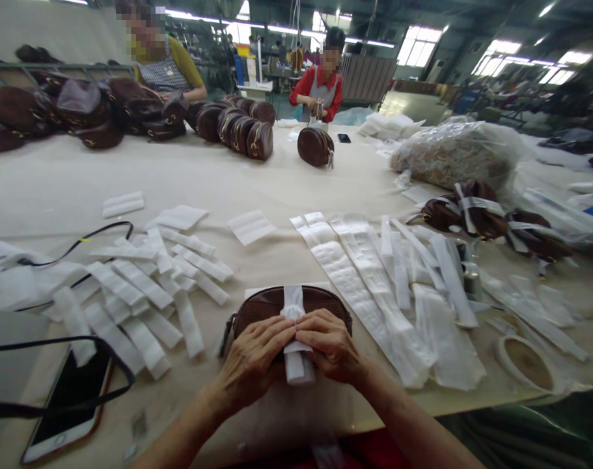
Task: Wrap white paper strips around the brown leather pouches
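Note:
A dark brown leather bag (260, 304) lies on the table right in front of me. Around its middle runs a white wrapping strip (293, 296), with a loose end hanging over the near side. My left hand (260, 352) and my right hand (330, 345) rest on the bag from both sides. Their fingertips meet at the strip and pinch it, fingers closed together. What the thumbs do is hidden under the hands. A zip pull shows at the bag's left end.
Folded white strips (144, 286) lie left, longer white sheets (374, 293) right. A tape roll (525, 365) sits near the front edge; a phone (66, 404) and black cord (56, 342) are left. Wrapped brown bags (482, 208) lie right. Two people work across the table beside more bags (237, 127).

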### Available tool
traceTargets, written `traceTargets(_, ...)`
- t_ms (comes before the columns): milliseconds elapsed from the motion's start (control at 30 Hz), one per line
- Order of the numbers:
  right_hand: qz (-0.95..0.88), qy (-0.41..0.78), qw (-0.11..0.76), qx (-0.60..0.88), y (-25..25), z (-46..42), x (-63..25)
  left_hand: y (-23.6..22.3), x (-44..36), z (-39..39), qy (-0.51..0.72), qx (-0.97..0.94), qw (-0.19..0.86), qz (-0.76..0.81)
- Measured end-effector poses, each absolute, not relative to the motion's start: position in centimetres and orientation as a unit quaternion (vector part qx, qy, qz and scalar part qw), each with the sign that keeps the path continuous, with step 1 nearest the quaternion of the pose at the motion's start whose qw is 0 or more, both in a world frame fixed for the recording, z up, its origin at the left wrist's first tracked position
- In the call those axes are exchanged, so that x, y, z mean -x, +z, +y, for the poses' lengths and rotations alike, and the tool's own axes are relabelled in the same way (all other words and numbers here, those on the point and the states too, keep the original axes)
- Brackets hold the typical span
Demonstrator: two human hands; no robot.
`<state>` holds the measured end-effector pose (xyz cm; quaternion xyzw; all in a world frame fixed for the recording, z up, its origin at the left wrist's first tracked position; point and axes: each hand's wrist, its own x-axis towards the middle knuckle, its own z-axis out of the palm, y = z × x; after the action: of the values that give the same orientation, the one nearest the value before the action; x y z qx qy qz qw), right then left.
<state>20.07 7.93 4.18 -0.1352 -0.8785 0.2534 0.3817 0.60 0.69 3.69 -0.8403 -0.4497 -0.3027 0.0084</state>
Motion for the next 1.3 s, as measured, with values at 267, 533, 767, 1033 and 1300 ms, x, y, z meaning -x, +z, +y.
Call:
traceTargets(267, -0.890, 0.258, 0.359, 0.107, 5.0, 7.9, -20.3, 3.4, -0.6, 0.6, -0.335, 0.821, -0.015, -0.463)
traceTargets(533, -0.872, 0.391, 0.269, 0.124, 6.2, 7.3, -22.3, 2.9, -0.9, 0.5, -0.384, 0.807, -0.014, -0.448)
traceTargets(767, -0.835, 0.427, 0.296, 0.181, 5.3, 6.9, -21.8, 2.5, -1.2, 0.3, -0.393, 0.813, 0.019, -0.429)
traceTargets(1033, -0.876, 0.302, 0.344, 0.149, 4.4, 6.6, -20.8, 3.8, -0.3, 0.1, -0.339, 0.840, -0.028, -0.423)
traceTargets(1300, -0.902, 0.200, 0.359, 0.131, 4.1, 6.0, -20.3, 4.6, -0.5, 0.0, -0.310, 0.841, -0.062, -0.439)
